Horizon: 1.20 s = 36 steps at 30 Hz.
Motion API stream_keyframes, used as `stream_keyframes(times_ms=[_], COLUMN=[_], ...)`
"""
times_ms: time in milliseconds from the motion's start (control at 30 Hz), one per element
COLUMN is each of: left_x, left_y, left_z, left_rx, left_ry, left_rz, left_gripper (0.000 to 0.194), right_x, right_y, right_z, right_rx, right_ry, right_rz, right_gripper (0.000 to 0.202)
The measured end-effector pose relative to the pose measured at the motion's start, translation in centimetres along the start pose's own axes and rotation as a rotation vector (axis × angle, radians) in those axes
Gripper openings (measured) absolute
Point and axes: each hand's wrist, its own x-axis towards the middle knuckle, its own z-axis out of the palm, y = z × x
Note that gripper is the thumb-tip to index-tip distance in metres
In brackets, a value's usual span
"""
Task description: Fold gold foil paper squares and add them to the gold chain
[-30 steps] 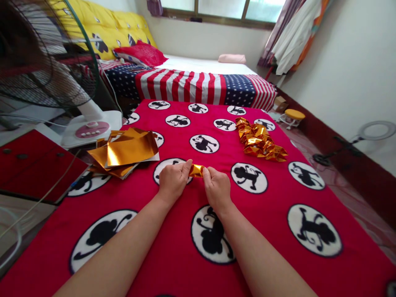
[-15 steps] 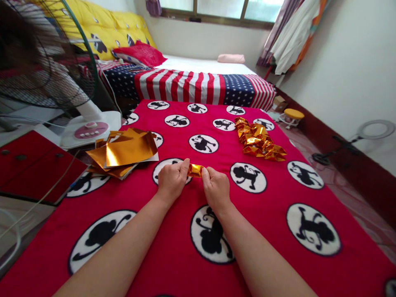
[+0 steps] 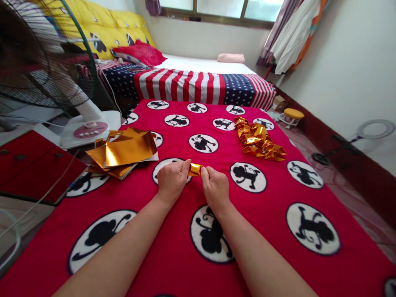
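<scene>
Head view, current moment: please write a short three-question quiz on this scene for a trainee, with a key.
1. Multiple choice. Where on the red cloth is the heap of folded gold pieces?
A) nearer the camera than both hands
B) beyond the hands and to the right
C) in the far left corner

2. True or false. The left hand and the right hand each grip one end of a small gold piece.

3. Fill in. Behind and to the left of the stack of gold sheets stands a white-based ____.

Key: 1. B; 2. true; 3. fan.
</scene>
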Motion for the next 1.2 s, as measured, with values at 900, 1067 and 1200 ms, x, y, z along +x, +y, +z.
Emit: stream_keyframes(times_ms=[900, 1067, 1200], left_x=[0.4, 0.2, 0.1], left_y=[-0.3, -0.2, -0.2], left_z=[0.2, 0.3, 0.4], left_rx=[-0.035, 0.017, 0.044], left_ry=[-0.045, -0.046, -0.084], left_rz=[0.022, 0.107, 0.081], left_gripper=[0.039, 0.037, 0.050], right_x=[1.0, 1.0, 0.9], right_y=[1.0, 1.3, 1.3], right_z=[0.1, 0.3, 0.3], right_rx=[0.446, 0.430, 0.437], right_ry=[0.085, 0.097, 0.069], right_rz=[0.152, 0.133, 0.080], right_gripper=[0.020, 0.014, 0.019])
